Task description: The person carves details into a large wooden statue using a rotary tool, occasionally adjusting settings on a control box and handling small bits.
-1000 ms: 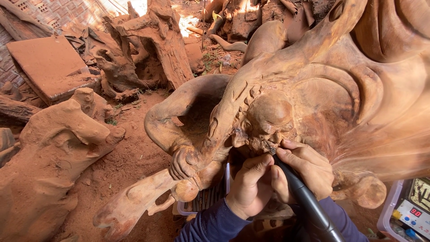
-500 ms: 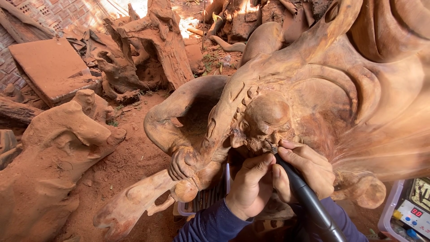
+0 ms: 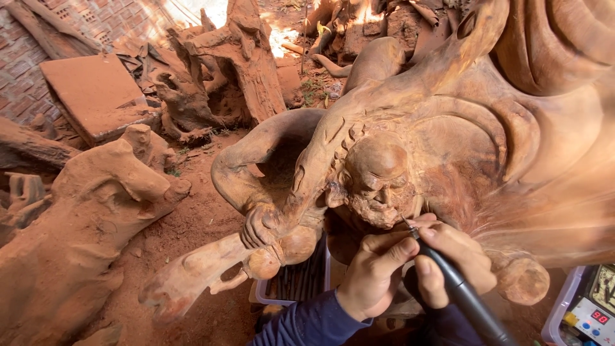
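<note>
A large reddish-brown carved wooden sculpture [image 3: 461, 141] fills the right side, with a bearded carved head [image 3: 378, 182] at its middle. Left of it stands a rough dusty tree stump [image 3: 77, 243]. The right hand [image 3: 451, 259] is closed around a black pen-shaped rotary carving tool [image 3: 458, 291], its tip apparently at the beard. The left hand [image 3: 375, 272], fingers curled, braces against it.
</note>
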